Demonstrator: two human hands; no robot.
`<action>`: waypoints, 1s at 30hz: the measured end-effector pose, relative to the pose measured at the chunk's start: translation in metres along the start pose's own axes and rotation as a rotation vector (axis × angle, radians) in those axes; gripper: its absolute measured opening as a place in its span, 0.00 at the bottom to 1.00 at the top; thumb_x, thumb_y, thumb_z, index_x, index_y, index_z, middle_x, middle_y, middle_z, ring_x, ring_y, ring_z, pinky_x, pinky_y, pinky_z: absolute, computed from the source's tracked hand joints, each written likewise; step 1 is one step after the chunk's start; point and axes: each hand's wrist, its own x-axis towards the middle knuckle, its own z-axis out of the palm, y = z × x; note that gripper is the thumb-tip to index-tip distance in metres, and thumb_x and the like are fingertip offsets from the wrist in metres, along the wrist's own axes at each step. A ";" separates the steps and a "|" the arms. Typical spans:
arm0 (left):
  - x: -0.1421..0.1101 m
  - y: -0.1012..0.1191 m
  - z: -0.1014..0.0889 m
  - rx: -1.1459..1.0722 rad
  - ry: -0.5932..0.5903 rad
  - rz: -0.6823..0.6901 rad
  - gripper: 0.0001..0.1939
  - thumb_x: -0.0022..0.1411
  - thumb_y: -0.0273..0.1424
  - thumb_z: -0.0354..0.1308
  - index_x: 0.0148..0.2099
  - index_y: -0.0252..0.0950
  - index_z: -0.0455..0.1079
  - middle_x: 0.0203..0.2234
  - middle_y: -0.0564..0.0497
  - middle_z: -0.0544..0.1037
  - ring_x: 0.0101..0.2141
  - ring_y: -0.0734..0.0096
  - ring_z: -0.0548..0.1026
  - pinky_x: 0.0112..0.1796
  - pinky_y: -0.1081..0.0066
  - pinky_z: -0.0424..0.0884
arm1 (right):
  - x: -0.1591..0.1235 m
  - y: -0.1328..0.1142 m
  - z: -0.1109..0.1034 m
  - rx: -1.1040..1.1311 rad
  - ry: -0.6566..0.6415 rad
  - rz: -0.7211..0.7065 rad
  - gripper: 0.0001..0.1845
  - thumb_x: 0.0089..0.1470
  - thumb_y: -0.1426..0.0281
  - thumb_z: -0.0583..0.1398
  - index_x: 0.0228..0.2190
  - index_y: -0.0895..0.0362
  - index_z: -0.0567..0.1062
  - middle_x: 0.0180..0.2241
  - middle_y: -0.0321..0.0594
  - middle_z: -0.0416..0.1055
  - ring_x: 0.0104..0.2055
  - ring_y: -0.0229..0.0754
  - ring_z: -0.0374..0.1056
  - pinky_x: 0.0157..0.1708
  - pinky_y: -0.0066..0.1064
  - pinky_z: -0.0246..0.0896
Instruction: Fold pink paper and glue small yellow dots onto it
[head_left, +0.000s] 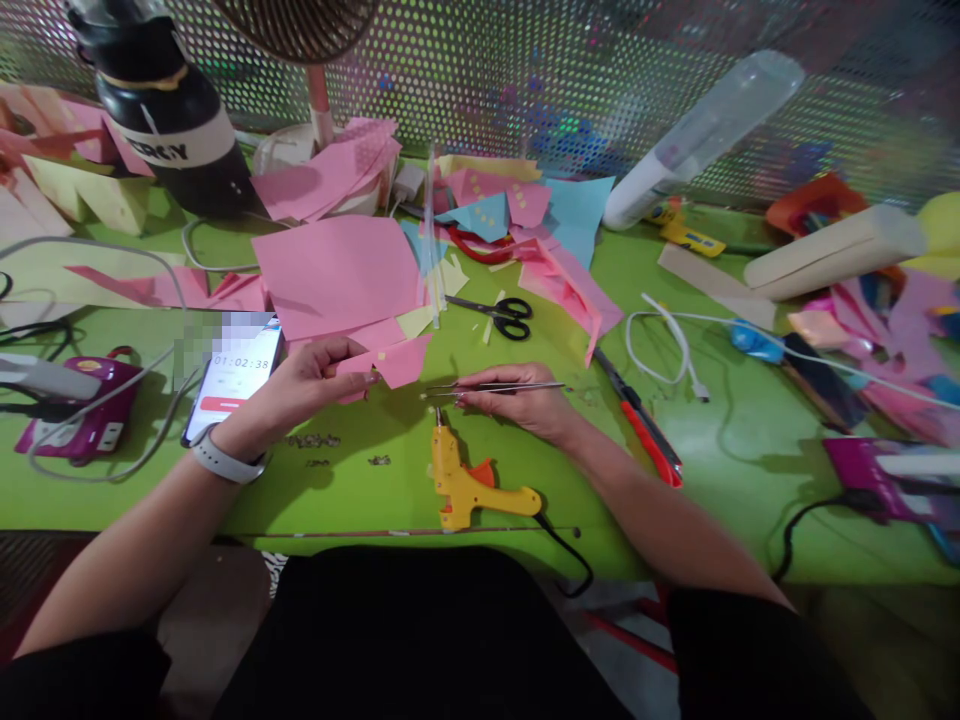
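Note:
My left hand pinches a piece of pink paper that has a small yellowish square on it. In my right hand is a pair of metal tweezers, its tips pointing left toward the paper. Just below the tips, a yellow hot glue gun lies on the green table with its nozzle pointing away from me. Whether the tweezers hold a tiny piece cannot be made out. Small dark bits lie in little clusters below my left hand.
Black scissors and a red-handled cutter lie beyond and right of my right hand. A phone showing a timer is by my left wrist. Pink sheets, a black bottle, a white cable and a power strip surround the workspace.

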 end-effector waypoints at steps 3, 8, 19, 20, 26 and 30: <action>0.001 -0.001 0.000 -0.005 0.001 -0.008 0.10 0.56 0.33 0.64 0.38 0.32 0.72 0.24 0.54 0.72 0.24 0.78 0.68 0.27 0.76 0.64 | 0.000 0.000 0.000 -0.024 -0.010 -0.008 0.18 0.43 0.61 0.72 0.38 0.54 0.83 0.34 0.41 0.82 0.36 0.45 0.80 0.41 0.37 0.77; 0.001 -0.002 0.000 -0.016 -0.004 -0.017 0.10 0.57 0.33 0.64 0.39 0.32 0.72 0.25 0.54 0.72 0.24 0.78 0.68 0.26 0.76 0.63 | 0.001 0.000 0.000 0.005 -0.019 -0.005 0.18 0.42 0.61 0.72 0.37 0.54 0.83 0.33 0.41 0.82 0.36 0.45 0.80 0.42 0.39 0.77; 0.001 -0.004 -0.001 -0.002 -0.021 0.005 0.10 0.58 0.34 0.64 0.39 0.32 0.72 0.24 0.53 0.73 0.23 0.78 0.68 0.25 0.77 0.63 | 0.002 0.000 -0.001 0.003 -0.018 -0.013 0.18 0.42 0.61 0.72 0.36 0.55 0.83 0.32 0.41 0.82 0.35 0.43 0.79 0.39 0.35 0.77; 0.002 -0.005 -0.001 0.002 -0.025 0.007 0.11 0.58 0.34 0.64 0.39 0.33 0.72 0.24 0.53 0.73 0.23 0.78 0.69 0.25 0.77 0.63 | 0.002 0.000 0.000 0.008 -0.015 -0.013 0.18 0.42 0.61 0.72 0.36 0.55 0.83 0.32 0.41 0.82 0.35 0.43 0.79 0.39 0.35 0.77; 0.002 -0.006 -0.002 0.013 -0.035 0.005 0.10 0.59 0.34 0.63 0.39 0.32 0.73 0.25 0.53 0.73 0.24 0.78 0.68 0.25 0.78 0.63 | 0.003 0.001 0.001 0.048 -0.005 -0.001 0.17 0.41 0.61 0.73 0.34 0.55 0.83 0.31 0.40 0.82 0.34 0.42 0.79 0.39 0.35 0.77; 0.002 -0.006 -0.002 0.005 -0.036 -0.007 0.12 0.58 0.35 0.64 0.40 0.32 0.73 0.25 0.53 0.73 0.24 0.78 0.69 0.25 0.78 0.63 | 0.003 0.002 0.002 0.077 -0.008 0.010 0.16 0.41 0.62 0.73 0.33 0.55 0.83 0.31 0.40 0.82 0.34 0.42 0.79 0.39 0.35 0.77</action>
